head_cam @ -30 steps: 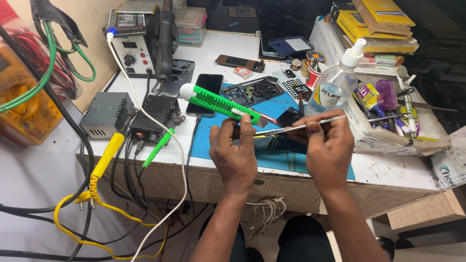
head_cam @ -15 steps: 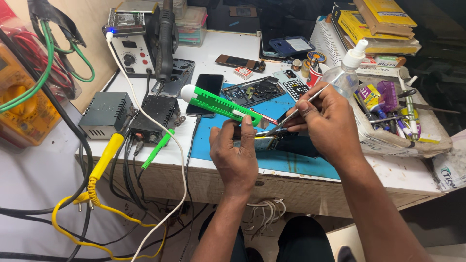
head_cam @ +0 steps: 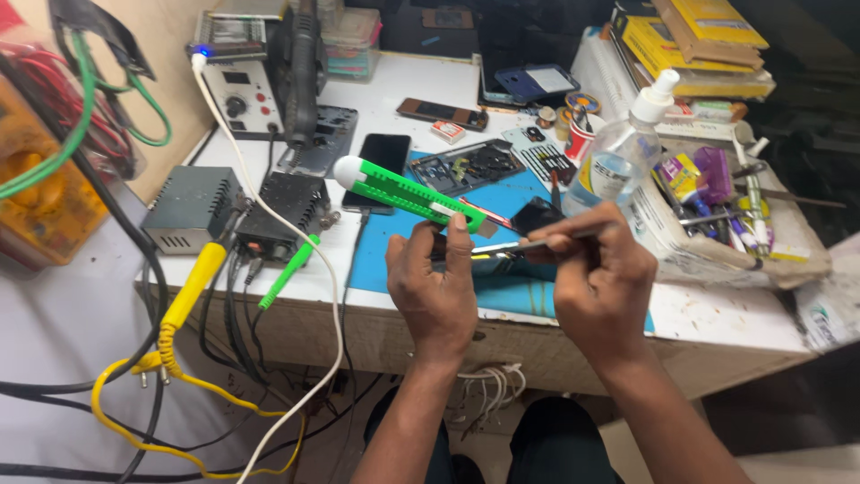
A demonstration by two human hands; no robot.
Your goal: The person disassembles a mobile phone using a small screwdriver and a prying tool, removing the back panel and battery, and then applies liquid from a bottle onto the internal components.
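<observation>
A green utility knife (head_cam: 403, 191) is gripped in the closed left hand (head_cam: 434, 282) above the near edge of the blue mat (head_cam: 502, 278). Slim metal tweezers (head_cam: 528, 242) are pinched in the closed right hand (head_cam: 596, 273), just right of it, tips touching the knife's blade end.

R hand (head_cam: 598, 269) drops back toward frame center: 0.5 s ago it sits raised at upper right of center, near the spray bottle (head_cam: 618, 148), w/ the thin metal tool (head_cam: 537, 242) slanting up to the right; now it's lower, level w/ the L hand (head_cam: 434, 282), tool lying nearly flat, tip pointing left toward the L fingers. That roughly matches 1 s ago. Small dark part (head_cam: 536, 215) above the R knuckles shows again on the blue mat (head_cam: 502, 193). L hand tilts slightly, thumb now up along the green cutter (head_cam: 403, 190).
</observation>
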